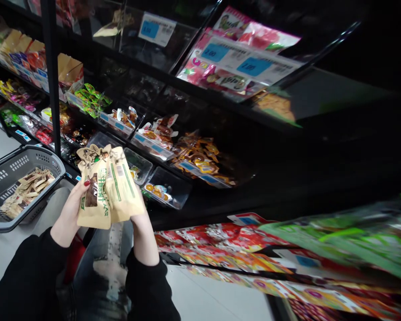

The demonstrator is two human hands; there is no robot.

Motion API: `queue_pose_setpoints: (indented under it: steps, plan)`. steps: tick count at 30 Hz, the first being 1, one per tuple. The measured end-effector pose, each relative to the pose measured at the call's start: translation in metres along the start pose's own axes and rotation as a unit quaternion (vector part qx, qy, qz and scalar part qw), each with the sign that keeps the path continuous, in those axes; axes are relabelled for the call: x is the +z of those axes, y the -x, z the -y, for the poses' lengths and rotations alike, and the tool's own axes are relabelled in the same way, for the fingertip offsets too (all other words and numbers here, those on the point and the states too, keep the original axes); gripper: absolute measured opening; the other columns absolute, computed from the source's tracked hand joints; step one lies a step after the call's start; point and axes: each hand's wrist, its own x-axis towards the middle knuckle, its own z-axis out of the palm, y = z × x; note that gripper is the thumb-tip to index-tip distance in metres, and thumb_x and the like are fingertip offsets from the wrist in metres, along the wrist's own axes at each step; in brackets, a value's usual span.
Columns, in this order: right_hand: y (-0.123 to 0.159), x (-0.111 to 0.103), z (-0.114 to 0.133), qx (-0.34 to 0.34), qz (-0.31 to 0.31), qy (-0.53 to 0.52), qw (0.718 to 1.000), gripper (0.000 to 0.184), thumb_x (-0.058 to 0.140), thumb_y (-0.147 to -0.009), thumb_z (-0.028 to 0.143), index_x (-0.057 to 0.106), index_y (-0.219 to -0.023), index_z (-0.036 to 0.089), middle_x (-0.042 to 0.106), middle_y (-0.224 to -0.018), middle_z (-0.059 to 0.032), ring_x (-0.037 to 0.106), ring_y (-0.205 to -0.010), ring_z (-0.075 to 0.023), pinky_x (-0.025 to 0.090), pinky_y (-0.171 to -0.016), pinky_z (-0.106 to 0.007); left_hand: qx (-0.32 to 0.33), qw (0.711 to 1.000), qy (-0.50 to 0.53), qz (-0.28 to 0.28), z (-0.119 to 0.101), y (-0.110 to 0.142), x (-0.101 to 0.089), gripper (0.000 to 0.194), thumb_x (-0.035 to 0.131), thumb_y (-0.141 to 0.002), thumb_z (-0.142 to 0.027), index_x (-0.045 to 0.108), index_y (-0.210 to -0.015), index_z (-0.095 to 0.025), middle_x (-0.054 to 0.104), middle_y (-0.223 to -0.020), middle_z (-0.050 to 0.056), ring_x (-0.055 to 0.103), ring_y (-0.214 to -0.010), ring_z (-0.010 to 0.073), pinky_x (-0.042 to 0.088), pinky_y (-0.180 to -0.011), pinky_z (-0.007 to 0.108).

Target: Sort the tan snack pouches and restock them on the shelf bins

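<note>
Both my hands hold a small stack of tan snack packets [108, 187] with green print, up in front of a shop shelf. My left hand [68, 214] grips the stack's left edge, thumb with a red nail on the front packet. My right hand [143, 232] is closed on the right lower edge from behind. Black sleeves cover both forearms.
A grey shopping basket [6, 171] with several more tan packets stands on the floor at the left. Dark shelves with clear bins of wrapped snacks [197, 158] run ahead. Price tags [254, 67] hang above. Blurred red and green packets [321, 249] fill the lower right.
</note>
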Motion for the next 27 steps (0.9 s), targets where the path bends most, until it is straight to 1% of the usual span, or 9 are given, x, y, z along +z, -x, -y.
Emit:
queue_pose_setpoints:
  steps: [3,6,10,14,18,20,22,24,27]
  plan:
    - [0.002,-0.002,0.015,0.056,0.013,-0.074,0.996,0.036,0.060,-0.073,0.056,0.067,-0.078,0.021,0.071,-0.078,-0.0024,0.065,-0.072,-0.0183,0.054,-0.071,-0.033,-0.001,1.000,0.004,0.003,0.001,-0.003,-0.001,0.028,0.075,-0.068,-0.022,0.068,-0.095,-0.018,0.075,-0.098,0.003,0.070,-0.094,0.0229,0.054,-0.087,0.032]
    - [0.009,-0.006,0.031,0.162,0.079,-0.179,0.967,0.054,0.050,-0.075,0.070,0.069,-0.088,0.021,0.073,-0.083,-0.0060,0.068,-0.083,-0.0238,0.054,-0.077,-0.037,0.008,1.000,-0.010,0.010,-0.003,-0.003,-0.002,0.034,0.075,-0.068,-0.022,0.067,-0.101,-0.017,0.075,-0.099,0.004,0.070,-0.093,0.0230,0.055,-0.086,0.032]
    - [0.016,-0.014,0.042,0.202,0.169,-0.130,0.956,0.038,0.067,-0.072,0.050,0.071,-0.096,0.020,0.074,-0.092,-0.0050,0.067,-0.089,-0.0253,0.053,-0.082,-0.037,0.027,0.998,-0.043,0.025,-0.009,-0.001,-0.003,0.044,0.075,-0.067,-0.020,0.065,-0.110,-0.019,0.076,-0.091,0.002,0.071,-0.087,0.0230,0.056,-0.082,0.033]
    - [0.021,-0.016,0.039,0.113,0.213,0.042,0.969,0.035,0.053,-0.085,0.047,0.068,-0.105,0.023,0.071,-0.106,-0.0045,0.063,-0.098,-0.0246,0.048,-0.092,-0.040,0.031,0.997,-0.055,0.034,-0.009,0.000,-0.002,0.048,0.076,-0.065,-0.020,0.064,-0.111,-0.020,0.076,-0.089,0.002,0.072,-0.083,0.0222,0.056,-0.080,0.032]
    - [0.024,-0.012,0.038,0.047,0.226,0.165,0.959,0.039,0.040,-0.091,0.049,0.066,-0.102,0.022,0.069,-0.105,-0.0068,0.061,-0.096,-0.0239,0.047,-0.092,-0.040,0.025,0.997,-0.060,0.033,-0.007,0.000,-0.001,0.039,0.077,-0.063,-0.022,0.067,-0.100,-0.019,0.076,-0.084,0.001,0.072,-0.082,0.0219,0.056,-0.077,0.030]
    - [0.026,-0.012,0.043,0.020,0.184,0.188,0.965,0.038,0.039,-0.091,0.048,0.064,-0.101,0.021,0.068,-0.102,-0.0078,0.062,-0.091,-0.0225,0.048,-0.087,-0.039,0.027,0.997,-0.068,0.034,-0.007,0.001,0.001,0.035,0.077,-0.062,-0.023,0.068,-0.095,-0.018,0.075,-0.082,0.002,0.072,-0.080,0.0220,0.056,-0.075,0.030]
    - [0.030,-0.011,0.052,-0.038,0.074,0.197,0.977,0.035,0.044,-0.089,0.046,0.061,-0.105,0.020,0.064,-0.102,-0.0086,0.061,-0.089,-0.0211,0.049,-0.082,-0.036,0.035,0.996,-0.078,0.034,-0.006,0.003,0.004,0.034,0.078,-0.061,-0.025,0.069,-0.093,-0.018,0.075,-0.081,0.002,0.072,-0.076,0.0214,0.056,-0.071,0.029]
    - [0.035,-0.009,0.065,-0.106,-0.007,0.213,0.971,0.030,0.051,-0.085,0.044,0.060,-0.103,0.021,0.061,-0.100,-0.0077,0.059,-0.088,-0.0205,0.049,-0.078,-0.035,0.051,0.993,-0.106,0.026,-0.006,0.007,0.008,0.035,0.079,-0.059,-0.026,0.070,-0.092,-0.017,0.075,-0.081,0.002,0.071,-0.073,0.0205,0.056,-0.067,0.028]
    - [0.043,-0.003,0.081,-0.135,0.005,0.311,0.941,0.019,0.060,-0.080,0.041,0.061,-0.085,0.022,0.060,-0.081,-0.0033,0.055,-0.081,-0.0211,0.044,-0.075,-0.035,0.088,0.981,-0.175,0.002,-0.005,0.013,0.015,0.034,0.081,-0.056,-0.026,0.071,-0.087,-0.016,0.076,-0.079,0.003,0.070,-0.069,0.0200,0.055,-0.063,0.026]
